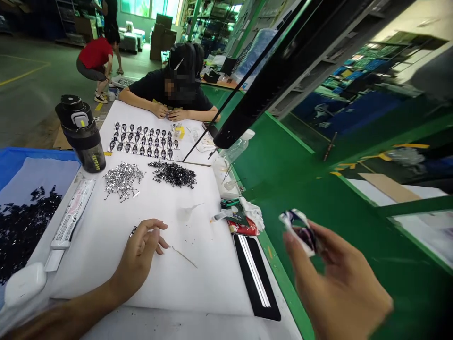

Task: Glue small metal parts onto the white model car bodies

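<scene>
Held pc. point(301, 232) looks glossy. Silver pts point(123, 181) look like bright metal; blk pts point(175, 174) shiny, mat'l unclear. Bottle point(85, 144) is smooth, semi-gloss plastic; tube point(73, 215) glossy; wht case point(25, 284) smooth plastic. Table sheet point(191, 295) is matt, smooth; wht cloth point(252, 212) matt, wrinkled.

White surface point(205, 293) brightly lit; windows point(163, 8) washed out by glare, left background dimly lit. Right hand point(339, 283) softly blurred. Edges stretched by wide-angle distortion; right-side shelving point(354, 85) smeared, lower right corner darkened.
</scene>
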Tool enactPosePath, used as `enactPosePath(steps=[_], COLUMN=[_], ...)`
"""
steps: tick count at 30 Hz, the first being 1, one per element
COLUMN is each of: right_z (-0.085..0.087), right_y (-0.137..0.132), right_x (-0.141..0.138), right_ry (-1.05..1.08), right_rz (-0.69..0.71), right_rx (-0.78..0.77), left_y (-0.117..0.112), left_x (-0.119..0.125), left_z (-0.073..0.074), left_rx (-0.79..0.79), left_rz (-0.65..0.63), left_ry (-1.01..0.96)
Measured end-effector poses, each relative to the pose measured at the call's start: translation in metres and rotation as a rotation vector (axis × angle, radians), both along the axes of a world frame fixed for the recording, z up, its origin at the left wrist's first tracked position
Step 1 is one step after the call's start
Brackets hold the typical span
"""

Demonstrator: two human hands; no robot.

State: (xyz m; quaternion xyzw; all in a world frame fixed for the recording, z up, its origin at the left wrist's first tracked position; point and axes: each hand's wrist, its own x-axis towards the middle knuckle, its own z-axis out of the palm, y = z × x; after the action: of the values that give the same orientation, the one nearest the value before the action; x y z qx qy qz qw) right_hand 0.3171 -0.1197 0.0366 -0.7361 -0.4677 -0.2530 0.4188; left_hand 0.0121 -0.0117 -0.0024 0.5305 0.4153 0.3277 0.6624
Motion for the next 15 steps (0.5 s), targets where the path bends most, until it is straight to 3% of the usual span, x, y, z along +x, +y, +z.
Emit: enactPosePath(steps=[2,5,8,10,12,15], right_z=[-0.022,-0.06,-0.093,-0.105,-0.11,-0.11], right_y=[-0.004,-0.015,-0.026,-0.026,-0.022,-0.014], right_x=[0.053,0.102,0.112,0.109,0.106,0.105], right_ry=[-0.043,-0.064,-0.067,-0.082,-0.09,-0.107], right_rz=[-0.216,-0.293,-0.391,-0.489,-0.544,-0.428], right_rx=[-0.195,-0.294,-0.272,-0.225,-0.189,-0.164], left_y=[0.001,0.002,0.001,0.0,0.002,0.021], left_x=[-0.001,-0.001,0.0,0.001,0.003,0.012], left_z=[-0.002,-0.001,0.003,0.007,0.013,0.034], left_rx=[0.001,0.007,0.035,0.07,0.129,0.33], left_rz=[-0.01,-0.03,-0.058,-0.082,-0.071,0.015], left_ry=[0.013,0.043,0.097,0.129,0.138,0.108])
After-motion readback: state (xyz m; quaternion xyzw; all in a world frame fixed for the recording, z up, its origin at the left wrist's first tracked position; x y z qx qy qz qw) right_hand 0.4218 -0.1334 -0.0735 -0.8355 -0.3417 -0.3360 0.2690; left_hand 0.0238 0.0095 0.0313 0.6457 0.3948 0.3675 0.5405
